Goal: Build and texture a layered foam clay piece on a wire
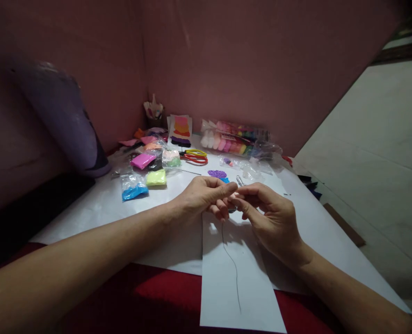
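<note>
My left hand (211,195) and my right hand (273,211) meet above a white paper strip (238,283). Both have thumb and fingers pinched together, nearly touching; a small pale bit seems to lie between them, too hidden to name. Below the left fingertips a thin dark line (236,269) curves down over the paper; I cannot tell whether it is drawn or a thread. Just beyond the hands lie a bumpy purple piece (217,174) and a blue piece (225,180), partly covered by my left hand. A silvery slim object (240,180) shows behind my fingers.
Bags of coloured modelling clay, among them magenta (143,161), yellow-green (156,177) and blue (135,190), lie left of centre. Behind are scissors (196,157), a colour-striped card (181,130) and a large clay pack (226,138). A tall purple roll (66,116) leans at the left.
</note>
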Action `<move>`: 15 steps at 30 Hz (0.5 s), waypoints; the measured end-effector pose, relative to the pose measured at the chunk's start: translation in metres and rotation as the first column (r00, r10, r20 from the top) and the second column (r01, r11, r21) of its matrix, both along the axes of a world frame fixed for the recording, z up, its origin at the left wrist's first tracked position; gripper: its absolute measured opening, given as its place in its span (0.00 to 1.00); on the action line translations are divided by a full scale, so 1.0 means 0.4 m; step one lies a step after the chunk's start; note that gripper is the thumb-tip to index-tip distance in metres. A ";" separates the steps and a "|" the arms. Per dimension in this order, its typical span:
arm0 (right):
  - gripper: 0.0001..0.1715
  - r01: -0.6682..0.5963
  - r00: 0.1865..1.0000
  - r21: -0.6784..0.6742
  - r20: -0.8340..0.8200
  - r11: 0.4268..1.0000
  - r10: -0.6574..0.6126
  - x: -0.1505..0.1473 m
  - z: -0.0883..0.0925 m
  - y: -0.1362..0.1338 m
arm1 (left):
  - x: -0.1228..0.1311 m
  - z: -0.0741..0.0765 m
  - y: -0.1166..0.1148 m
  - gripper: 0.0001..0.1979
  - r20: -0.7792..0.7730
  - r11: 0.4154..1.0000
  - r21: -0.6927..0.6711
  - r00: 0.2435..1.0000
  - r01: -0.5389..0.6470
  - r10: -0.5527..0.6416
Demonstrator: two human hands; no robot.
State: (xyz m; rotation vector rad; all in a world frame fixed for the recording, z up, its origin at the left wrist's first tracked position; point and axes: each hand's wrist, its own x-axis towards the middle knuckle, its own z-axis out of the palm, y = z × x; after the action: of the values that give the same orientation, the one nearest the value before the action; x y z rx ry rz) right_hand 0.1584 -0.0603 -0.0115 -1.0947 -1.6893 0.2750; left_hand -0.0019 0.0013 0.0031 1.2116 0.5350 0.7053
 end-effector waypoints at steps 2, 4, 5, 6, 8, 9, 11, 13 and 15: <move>0.04 -0.011 0.999 0.007 0.045 1.000 0.011 0.002 0.000 -0.001 | 0.000 0.004 -0.001 0.22 -0.056 0.999 0.016 0.998 -0.031 0.032; 0.07 -0.009 0.998 -0.004 0.058 1.000 0.009 0.005 -0.003 0.000 | -0.001 0.009 -0.003 0.18 -0.084 0.998 0.019 0.995 -0.053 0.054; 0.09 0.008 0.998 -0.009 0.054 1.000 -0.008 0.006 -0.004 0.001 | -0.002 0.010 -0.004 0.16 -0.081 0.998 0.012 0.995 -0.056 0.056; 0.12 0.030 0.998 -0.013 0.049 0.999 -0.029 0.007 -0.006 0.002 | -0.002 0.012 -0.004 0.14 -0.069 0.999 0.002 0.996 -0.053 0.053; 0.13 0.063 0.997 -0.016 0.044 0.998 -0.062 0.008 -0.007 0.003 | -0.002 0.012 -0.006 0.10 -0.041 0.999 -0.014 0.999 -0.033 0.032; 0.12 0.066 0.997 -0.018 0.048 0.998 -0.065 0.008 -0.006 0.004 | -0.002 0.011 -0.006 0.09 -0.030 1.000 -0.017 0.999 -0.024 0.024; 0.07 0.051 0.997 -0.018 0.063 0.999 -0.050 0.007 -0.004 0.004 | -0.002 0.009 -0.006 0.08 -0.020 0.999 -0.025 0.999 -0.026 0.026; 0.05 0.039 0.997 -0.005 0.074 0.999 -0.038 0.005 -0.002 0.003 | -0.002 0.006 -0.006 0.08 -0.017 0.999 -0.030 0.999 -0.030 0.030; 0.04 0.031 0.996 0.017 0.079 0.999 -0.032 0.002 -0.001 0.002 | -0.003 0.002 -0.005 0.08 -0.014 0.999 -0.031 1.000 -0.022 0.021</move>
State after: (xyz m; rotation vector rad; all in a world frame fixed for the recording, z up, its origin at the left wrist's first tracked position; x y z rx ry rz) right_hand 0.1592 -0.0594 -0.0118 -1.1325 -1.7395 0.1998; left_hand -0.0031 -0.0007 0.0040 1.1835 0.5693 0.7046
